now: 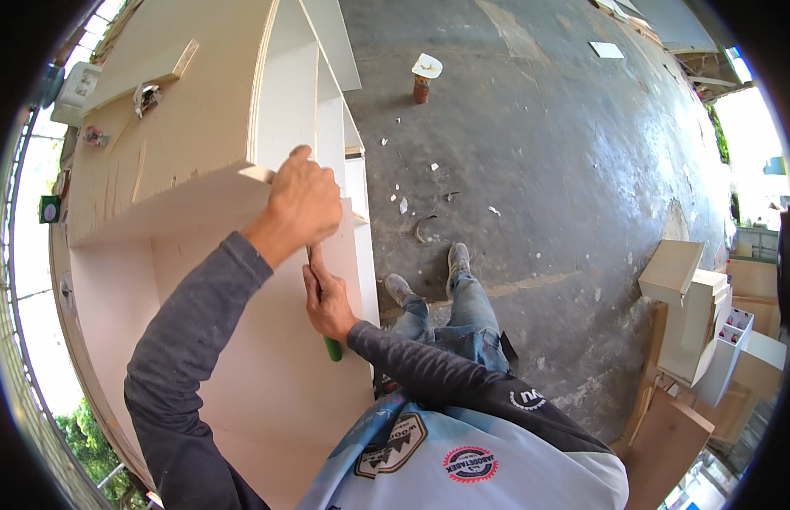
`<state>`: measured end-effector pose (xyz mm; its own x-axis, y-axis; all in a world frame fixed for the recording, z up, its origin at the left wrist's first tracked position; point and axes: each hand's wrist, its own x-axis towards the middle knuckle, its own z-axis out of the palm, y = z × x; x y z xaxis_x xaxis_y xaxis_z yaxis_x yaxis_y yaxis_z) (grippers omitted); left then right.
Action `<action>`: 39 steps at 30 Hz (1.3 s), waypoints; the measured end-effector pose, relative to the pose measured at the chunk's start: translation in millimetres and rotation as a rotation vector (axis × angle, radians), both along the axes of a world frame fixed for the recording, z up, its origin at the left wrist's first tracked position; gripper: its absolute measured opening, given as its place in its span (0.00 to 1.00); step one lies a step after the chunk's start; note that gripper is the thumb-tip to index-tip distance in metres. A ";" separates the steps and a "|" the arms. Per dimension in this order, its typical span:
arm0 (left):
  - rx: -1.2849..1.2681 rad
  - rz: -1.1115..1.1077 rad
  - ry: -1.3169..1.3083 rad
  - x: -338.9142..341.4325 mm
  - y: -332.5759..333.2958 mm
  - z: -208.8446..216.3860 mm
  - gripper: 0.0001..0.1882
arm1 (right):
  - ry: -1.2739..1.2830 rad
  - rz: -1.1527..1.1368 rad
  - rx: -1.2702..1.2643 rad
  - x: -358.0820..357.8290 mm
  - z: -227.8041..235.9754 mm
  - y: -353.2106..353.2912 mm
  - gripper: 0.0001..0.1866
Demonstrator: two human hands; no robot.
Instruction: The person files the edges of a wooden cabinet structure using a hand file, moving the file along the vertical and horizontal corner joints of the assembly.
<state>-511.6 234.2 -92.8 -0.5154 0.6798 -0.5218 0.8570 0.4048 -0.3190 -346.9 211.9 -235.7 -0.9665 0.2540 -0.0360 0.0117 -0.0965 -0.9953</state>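
My left hand [303,206] is closed in a fist at the near edge of a pale wooden cabinet [186,102], beside its corner. A short light-coloured piece [257,173] sticks out by the knuckles; whether the fist holds it I cannot tell. Just below, my right hand [330,304] grips a green-handled tool [333,348], the handle's end showing under the palm and the index finger stretched up along it. The tool's working end is mostly hidden near my left wrist. Both hands are over the cabinet's white inner panel [267,340].
A loose wooden strip [148,78] and crumpled scrap [146,99] lie on the cabinet. On the grey floor [531,161] are a reddish-brown can [421,90] with a white lid-like piece on top and several scraps. Boxes and boards [679,314] are stacked at right.
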 end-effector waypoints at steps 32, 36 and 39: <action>-0.221 0.090 0.153 -62.1 8.2 -25.1 0.15 | -0.026 0.052 -0.027 -72.5 5.1 13.1 0.32; -0.289 0.122 0.066 -50.7 24.4 -7.1 0.16 | 0.101 -0.043 0.095 -61.8 -8.6 16.3 0.35; -0.266 0.178 0.006 -34.4 16.6 -1.3 0.18 | 0.038 -0.003 0.199 -45.1 -4.7 16.6 0.37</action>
